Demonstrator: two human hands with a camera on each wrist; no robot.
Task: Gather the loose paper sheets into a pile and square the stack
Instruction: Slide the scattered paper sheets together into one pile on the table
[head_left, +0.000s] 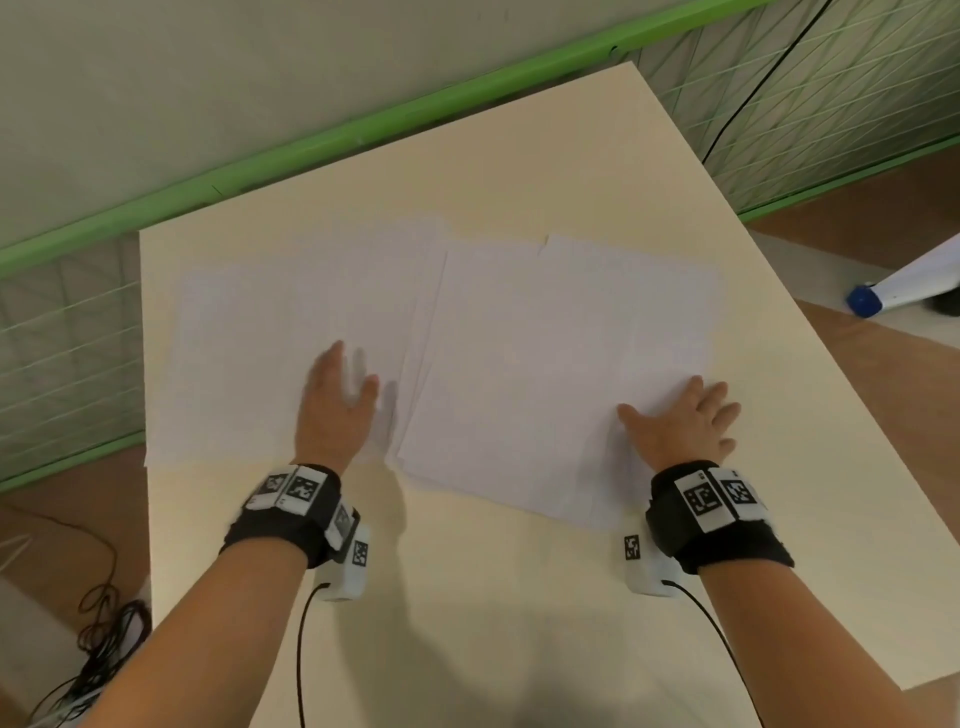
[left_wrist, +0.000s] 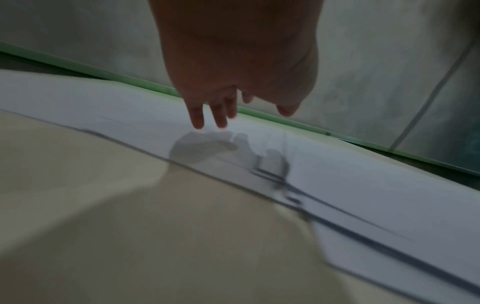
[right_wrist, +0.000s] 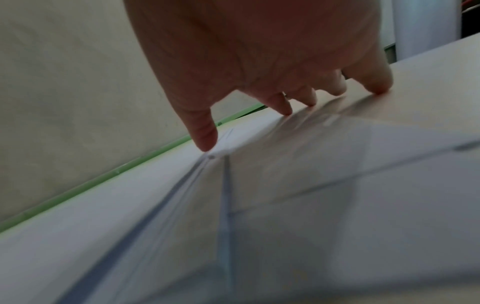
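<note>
Several white paper sheets (head_left: 509, 353) lie spread and overlapping across the cream table (head_left: 467, 597). A left group (head_left: 244, 353) reaches the table's left edge; a right group (head_left: 597, 332) overlaps it near the middle. My left hand (head_left: 337, 395) hovers just above the left sheets (left_wrist: 130, 123) with straight fingers (left_wrist: 197, 117), casting a shadow below them. My right hand (head_left: 685, 421) lies flat at the right sheets' near right edge. Its spread fingertips (right_wrist: 285, 109) touch the paper (right_wrist: 285, 164) and the thumb (right_wrist: 205, 135) presses near a corner.
A green rail (head_left: 363, 130) and a pale wall border the table's far side. Green mesh panels (head_left: 805, 93) stand at the far right. A white pole with a blue cap (head_left: 865, 299) lies on the floor at right. Black cables (head_left: 104, 623) lie at left.
</note>
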